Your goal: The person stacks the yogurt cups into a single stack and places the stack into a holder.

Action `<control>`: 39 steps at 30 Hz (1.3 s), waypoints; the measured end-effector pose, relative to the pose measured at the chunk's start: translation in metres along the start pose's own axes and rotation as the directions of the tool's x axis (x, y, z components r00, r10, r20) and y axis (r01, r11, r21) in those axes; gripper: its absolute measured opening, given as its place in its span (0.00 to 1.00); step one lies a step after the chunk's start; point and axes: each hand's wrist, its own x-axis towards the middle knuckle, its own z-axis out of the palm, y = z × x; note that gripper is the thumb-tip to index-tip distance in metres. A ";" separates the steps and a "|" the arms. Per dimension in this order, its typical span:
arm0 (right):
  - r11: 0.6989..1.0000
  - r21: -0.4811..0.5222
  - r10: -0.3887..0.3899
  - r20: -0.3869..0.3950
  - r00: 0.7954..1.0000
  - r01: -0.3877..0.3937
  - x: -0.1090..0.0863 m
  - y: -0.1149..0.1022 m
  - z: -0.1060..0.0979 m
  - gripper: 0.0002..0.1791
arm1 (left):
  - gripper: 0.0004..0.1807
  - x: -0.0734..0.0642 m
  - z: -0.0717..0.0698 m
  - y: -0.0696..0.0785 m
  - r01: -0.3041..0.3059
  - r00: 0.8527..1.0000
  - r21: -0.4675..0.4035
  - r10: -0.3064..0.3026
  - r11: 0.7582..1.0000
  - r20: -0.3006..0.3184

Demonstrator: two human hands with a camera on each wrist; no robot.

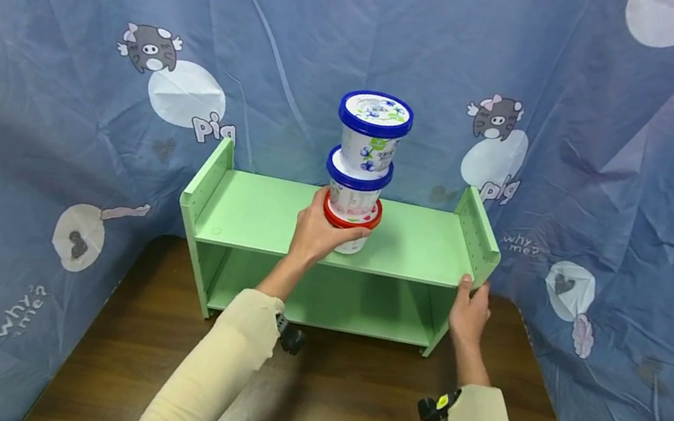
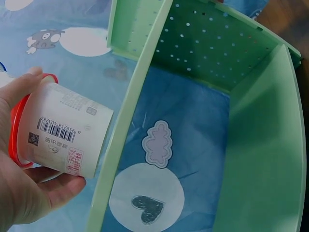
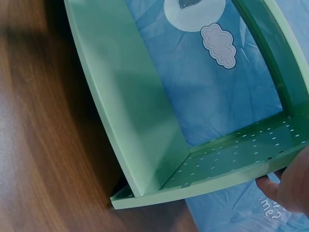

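Note:
My left hand (image 1: 316, 231) grips a white tub with a red lid (image 2: 72, 130), thumb and fingers spread around its sides just under the rim. On that lid stands a tub with a blue lid (image 1: 355, 195), and a second blue-lidded tub (image 1: 371, 141) with a blueberry print tops the stack. The held tub's base is close over the upper board of a green two-tier shelf (image 1: 268, 217). At the right end my right hand (image 1: 469, 316) holds the shelf's side panel (image 3: 231, 176), thumb at its front edge and the other fingers partly hidden behind.
The shelf stands on a brown wooden table (image 1: 343, 407). Behind it and on both sides hangs a blue cloth (image 1: 314, 33) with pig prints. The lower board (image 1: 320, 305) lies under the upper one, between perforated side panels.

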 end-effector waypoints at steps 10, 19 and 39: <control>1.000 0.004 0.010 0.011 1.000 -0.010 -0.002 -0.001 -0.001 0.31 | 0.52 0.001 0.002 -0.003 0.022 1.000 0.019 -0.022 1.000 0.012; 1.000 -0.002 0.016 0.011 1.000 -0.016 -0.002 0.000 0.000 0.32 | 0.52 0.001 0.001 -0.004 0.031 0.999 0.022 -0.032 0.999 0.024; 1.000 0.006 0.031 0.000 1.000 -0.031 -0.003 -0.002 0.000 0.31 | 0.55 0.004 0.000 -0.005 0.059 0.997 -0.006 -0.058 0.998 0.059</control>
